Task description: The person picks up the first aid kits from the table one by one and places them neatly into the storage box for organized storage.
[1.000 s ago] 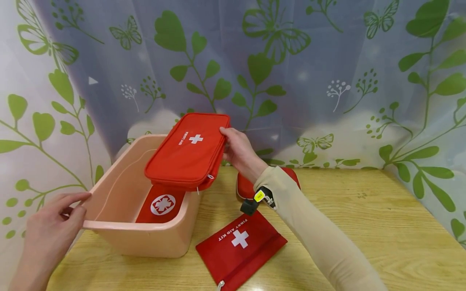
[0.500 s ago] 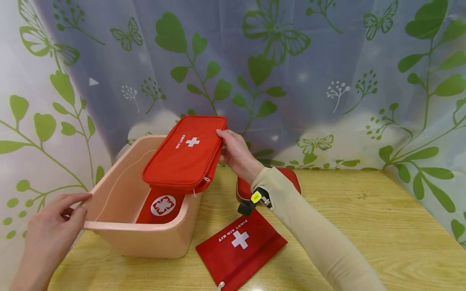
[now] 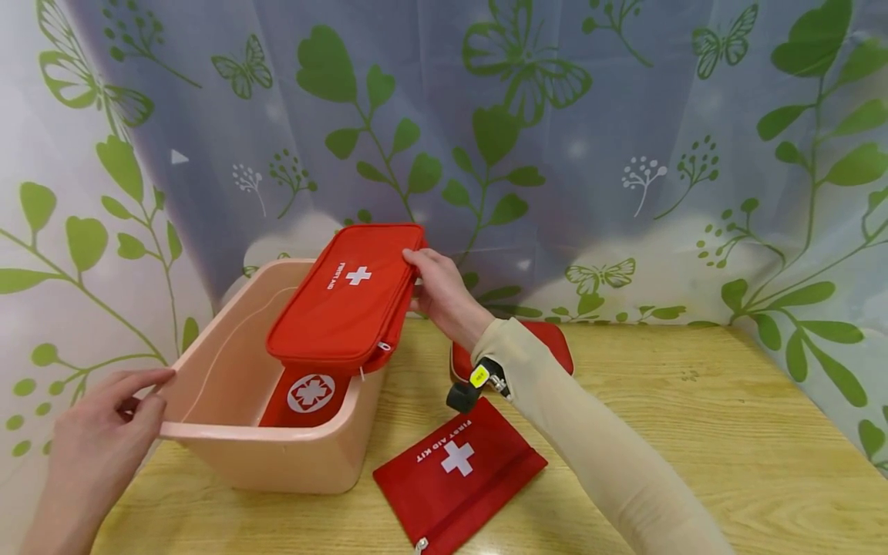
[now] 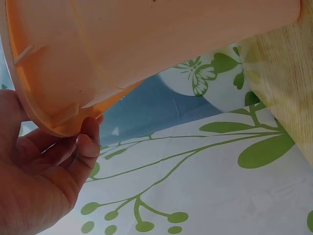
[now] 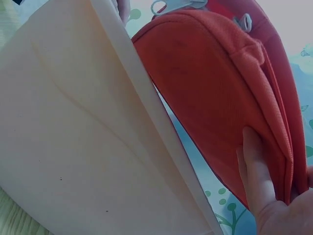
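Note:
My right hand pinches the right edge of a red zipped first aid case, tilted above the right side of a pink bin. In the right wrist view, fingers press on the red case beside the bin wall. My left hand grips the bin's near-left rim corner; the left wrist view shows that hand with thumb and fingers around the rim of the bin. Inside the bin lies a red item with a white round emblem, partly hidden by the case.
A flat red first aid pouch lies on the wooden table right of the bin. Behind my right forearm, a red case is partly hidden. A patterned curtain hangs behind the table.
The right hand and its red case have moved a little left and slightly down over the bin. The left hand keeps its grip on the rim.

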Tool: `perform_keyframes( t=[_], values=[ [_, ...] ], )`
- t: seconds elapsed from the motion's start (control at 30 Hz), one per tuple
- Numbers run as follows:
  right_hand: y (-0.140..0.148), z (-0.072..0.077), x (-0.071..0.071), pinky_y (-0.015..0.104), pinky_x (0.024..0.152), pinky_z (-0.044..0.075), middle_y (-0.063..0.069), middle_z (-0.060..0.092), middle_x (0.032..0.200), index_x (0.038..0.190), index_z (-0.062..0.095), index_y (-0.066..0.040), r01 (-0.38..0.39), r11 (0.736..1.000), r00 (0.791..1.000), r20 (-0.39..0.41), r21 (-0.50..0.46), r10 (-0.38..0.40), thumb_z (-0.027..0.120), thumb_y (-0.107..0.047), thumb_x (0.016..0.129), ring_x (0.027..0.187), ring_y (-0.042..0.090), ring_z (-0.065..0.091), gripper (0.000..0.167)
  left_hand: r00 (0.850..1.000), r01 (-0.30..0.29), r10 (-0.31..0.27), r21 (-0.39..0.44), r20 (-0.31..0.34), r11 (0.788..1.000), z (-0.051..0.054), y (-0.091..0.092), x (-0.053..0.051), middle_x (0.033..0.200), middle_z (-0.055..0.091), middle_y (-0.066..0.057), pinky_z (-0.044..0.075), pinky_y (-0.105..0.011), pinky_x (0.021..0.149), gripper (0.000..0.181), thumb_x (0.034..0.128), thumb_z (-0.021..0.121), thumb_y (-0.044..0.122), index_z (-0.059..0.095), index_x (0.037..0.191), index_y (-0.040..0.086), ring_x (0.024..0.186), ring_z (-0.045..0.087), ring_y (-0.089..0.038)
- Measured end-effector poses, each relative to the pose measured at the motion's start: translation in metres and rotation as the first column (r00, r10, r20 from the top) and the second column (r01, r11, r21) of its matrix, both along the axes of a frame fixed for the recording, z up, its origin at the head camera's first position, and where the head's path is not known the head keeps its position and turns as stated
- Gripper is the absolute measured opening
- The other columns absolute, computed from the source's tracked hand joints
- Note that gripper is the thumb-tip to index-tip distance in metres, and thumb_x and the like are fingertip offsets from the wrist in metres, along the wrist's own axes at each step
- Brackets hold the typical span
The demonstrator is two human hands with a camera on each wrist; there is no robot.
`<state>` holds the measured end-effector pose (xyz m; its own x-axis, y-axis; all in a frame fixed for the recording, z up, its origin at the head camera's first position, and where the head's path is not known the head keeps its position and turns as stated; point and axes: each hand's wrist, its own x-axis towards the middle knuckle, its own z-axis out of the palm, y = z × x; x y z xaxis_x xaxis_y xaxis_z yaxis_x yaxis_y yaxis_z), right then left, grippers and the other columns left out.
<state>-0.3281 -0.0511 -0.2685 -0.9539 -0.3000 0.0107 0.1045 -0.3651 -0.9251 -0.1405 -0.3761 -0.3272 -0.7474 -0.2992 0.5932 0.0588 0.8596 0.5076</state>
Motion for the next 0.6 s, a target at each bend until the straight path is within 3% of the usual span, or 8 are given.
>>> perform_keyframes(
  t=[0.3,0.6],
  values=[
    [-0.005,-0.001,0.003,0.029,0.050,0.051,0.008,0.057,0.090,0.089,0.048,-0.007,-0.018,0.999,1.000,-0.023,0.038,0.019,0.052,-0.022,0.102,0.063,0.020,0.062,0.020,1.000,0.004,-0.004,0.004,-0.028,1.000,-0.001,0.001,0.000,0.091,0.051,0.027,0.036,-0.013,0.055,0.022,0.0875,0.062,0.008,0.076,0.104,0.006,0.064,0.045,0.008],
    [-0.013,-0.001,0.006,0.031,0.055,0.055,0.011,0.059,0.097,0.097,0.049,-0.006,-0.049,0.995,0.996,-0.066,0.081,0.055,0.051,-0.023,0.103,0.070,0.021,0.066,0.018,0.999,-0.004,0.004,-0.002,-0.047,1.000,-0.002,0.002,-0.001,0.088,0.050,0.029,0.035,-0.013,0.054,0.021,0.0863,0.062,0.007,0.076,0.102,0.006,0.063,0.044,0.008]
  ],
)
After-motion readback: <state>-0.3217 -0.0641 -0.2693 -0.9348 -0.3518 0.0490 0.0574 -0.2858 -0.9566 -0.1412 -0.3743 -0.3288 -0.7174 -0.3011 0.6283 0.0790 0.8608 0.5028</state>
